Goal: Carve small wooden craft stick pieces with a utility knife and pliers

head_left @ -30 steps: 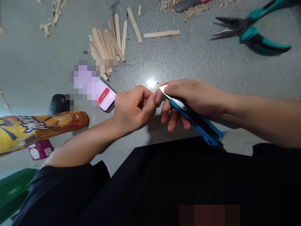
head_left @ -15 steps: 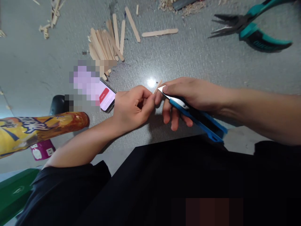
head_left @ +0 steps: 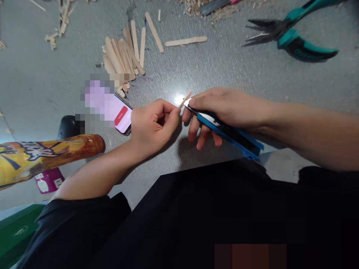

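Observation:
Between the thumb and forefinger of my left hand point(head_left: 154, 127) is pinched a thin wooden stick point(head_left: 185, 98), its free end pointing up and to the right. My right hand point(head_left: 211, 108) is closed on a blue utility knife point(head_left: 230, 134). The knife's bared blade lies against or right beside the stick; I cannot tell if it is cutting in. My right thumb sits by the blade near the stick, and the other fingers curl loosely below. The rest of the stick is hidden in my left fingers.
A heap of wooden craft sticks point(head_left: 120, 56) lies beyond my left hand, near a lit phone point(head_left: 122, 116). Teal-handled pliers point(head_left: 283, 33) rest at the far right. Wood shavings point(head_left: 193, 7) are at the back. A yellow-labelled bottle point(head_left: 50, 153) lies left of my forearm.
The whole view has shifted slightly. Both hands keep their grips, and the stick shows a little more beyond the blade tip.

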Demonstrator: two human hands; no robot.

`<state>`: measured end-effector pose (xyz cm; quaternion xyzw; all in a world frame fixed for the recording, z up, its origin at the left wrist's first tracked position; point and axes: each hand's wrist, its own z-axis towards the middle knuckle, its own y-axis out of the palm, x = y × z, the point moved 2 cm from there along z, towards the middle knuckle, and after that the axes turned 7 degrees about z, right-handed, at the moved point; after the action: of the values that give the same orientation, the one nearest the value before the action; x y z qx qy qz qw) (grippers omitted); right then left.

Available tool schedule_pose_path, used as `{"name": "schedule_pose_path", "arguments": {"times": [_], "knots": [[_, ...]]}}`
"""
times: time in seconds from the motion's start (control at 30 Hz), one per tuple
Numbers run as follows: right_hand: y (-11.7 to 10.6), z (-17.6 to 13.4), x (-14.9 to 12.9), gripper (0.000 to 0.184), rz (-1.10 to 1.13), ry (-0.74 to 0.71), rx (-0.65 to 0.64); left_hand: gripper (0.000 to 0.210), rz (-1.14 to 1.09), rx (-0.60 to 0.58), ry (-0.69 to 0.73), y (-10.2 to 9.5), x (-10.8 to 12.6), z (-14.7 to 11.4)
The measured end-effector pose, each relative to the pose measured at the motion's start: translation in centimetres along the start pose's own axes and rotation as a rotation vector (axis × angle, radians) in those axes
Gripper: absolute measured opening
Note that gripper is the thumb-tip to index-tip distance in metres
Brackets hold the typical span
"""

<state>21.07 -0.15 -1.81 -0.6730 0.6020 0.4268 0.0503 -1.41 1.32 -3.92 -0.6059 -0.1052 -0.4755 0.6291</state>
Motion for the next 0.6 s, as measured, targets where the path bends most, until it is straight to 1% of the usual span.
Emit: {"name": "schedule_pose_path", "arguments": {"times": [0.13, 0.27, 0.33, 0.47, 0.53, 0.6], "knots": [[0.13, -0.26, -0.17, 0.039, -0.047, -0.019, 0.039, 0.047, 0.005, 0.002, 0.004, -0.01, -0.19, 0.13], [0.15, -0.26, 0.21, 0.043, -0.118, -0.088, 0.098, 0.044, -0.006, -0.023, 0.037, 0.01, -0.14, 0.25], [0.1, -0.26, 0.36, 0.043, -0.154, -0.132, 0.113, 0.042, -0.015, -0.072, 0.037, 0.04, -0.08, 0.28], [-0.01, -0.38, 0.38, 0.042, -0.202, -0.179, 0.123, 0.039, -0.042, -0.214, -0.021, 0.08, 0.09, 0.25], [0.01, -0.46, 0.34, 0.039, -0.215, -0.183, 0.122, 0.039, -0.031, -0.235, -0.002, 0.03, 0.28, 0.2], [0.16, -0.54, 0.33, 0.037, -0.205, -0.182, 0.107, 0.038, -0.008, -0.232, 0.022, -0.03, 0.46, 0.11]]}}
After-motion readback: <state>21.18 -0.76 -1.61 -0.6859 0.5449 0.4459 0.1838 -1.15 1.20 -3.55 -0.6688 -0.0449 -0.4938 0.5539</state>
